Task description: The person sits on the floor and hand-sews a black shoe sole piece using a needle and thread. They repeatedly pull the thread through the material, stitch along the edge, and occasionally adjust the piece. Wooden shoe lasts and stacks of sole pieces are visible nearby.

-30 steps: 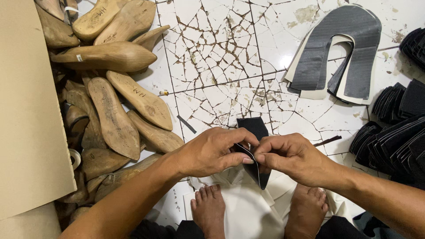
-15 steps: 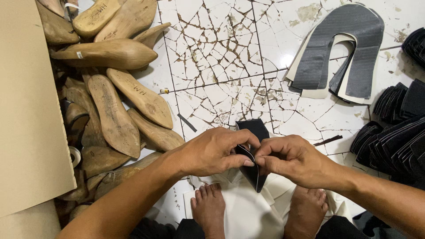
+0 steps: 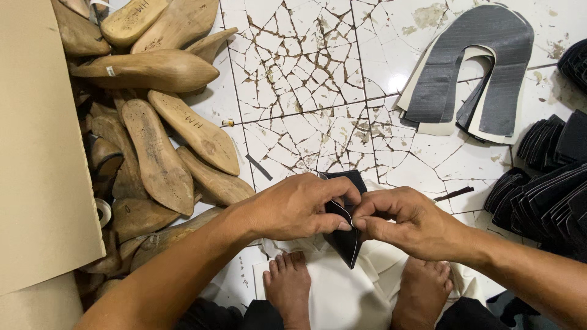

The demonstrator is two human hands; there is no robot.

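I have the small black leather piece [image 3: 345,235] pinched between both hands above my bare feet [image 3: 290,287]: my left hand [image 3: 299,208] closed on its left edge with thumb and fingers, my right hand [image 3: 403,223] closed on the right edge, fingertips nearly touching. The grip is only at the rim, so I judge the piece could slip or fold crookedly if one thumb slackens. If it dropped it would land on the white sheets [image 3: 342,293] under my feet, near the cracked tile floor [image 3: 293,73], where grit might mark it. The wooden shoe lasts [image 3: 159,153] lie well clear on my left.
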